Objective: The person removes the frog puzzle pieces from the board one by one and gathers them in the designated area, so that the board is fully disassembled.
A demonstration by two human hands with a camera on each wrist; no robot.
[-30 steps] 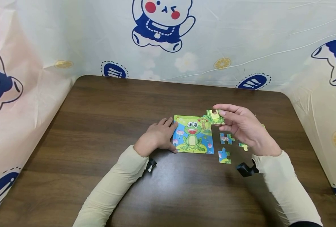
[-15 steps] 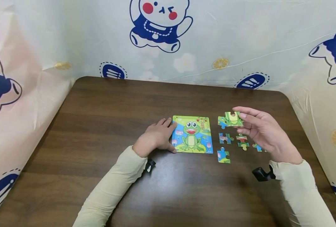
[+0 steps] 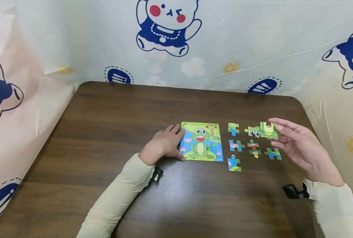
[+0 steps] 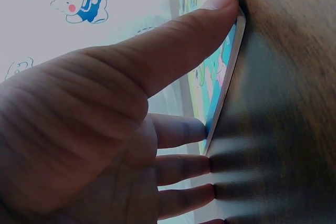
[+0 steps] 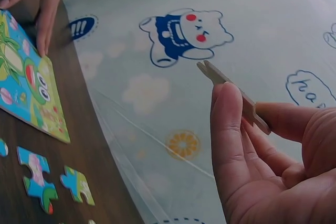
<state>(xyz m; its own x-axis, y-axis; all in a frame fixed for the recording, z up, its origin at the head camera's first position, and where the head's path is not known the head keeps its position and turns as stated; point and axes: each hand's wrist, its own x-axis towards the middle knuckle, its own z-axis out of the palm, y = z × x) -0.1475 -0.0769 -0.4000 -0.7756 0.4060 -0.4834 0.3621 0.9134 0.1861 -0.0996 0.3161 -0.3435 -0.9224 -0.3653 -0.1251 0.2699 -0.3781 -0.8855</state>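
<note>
A square frog picture board [image 3: 201, 142] lies on the brown table. My left hand [image 3: 163, 144] rests at its left side with spread fingers, and the thumb [image 4: 220, 6] touches the near left corner. Right of the board, my right hand [image 3: 307, 147] pinches a green and cream jigsaw piece [image 3: 268, 131] between thumb and fingers. Edge-on in the right wrist view, this jigsaw piece [image 5: 247, 106] is held up above the table. In the head view it overlaps the frog-eyes piece [image 3: 252, 132]. Below that lies the frog-mouth piece [image 3: 254, 148].
A column of jigsaw pieces stands beside the board: a green-topped piece [image 3: 233, 128], a pink and blue piece [image 3: 236, 145] and a blue corner piece [image 3: 234, 163]. A blue piece [image 3: 273, 154] lies below my right hand. A printed curtain [image 3: 218, 39] surrounds the table [image 3: 128, 109].
My right hand has carried the jigsaw piece rightward, from the board's upper right corner past the first column of pieces, uncovering several pieces. The left hand has stayed at the board.
</note>
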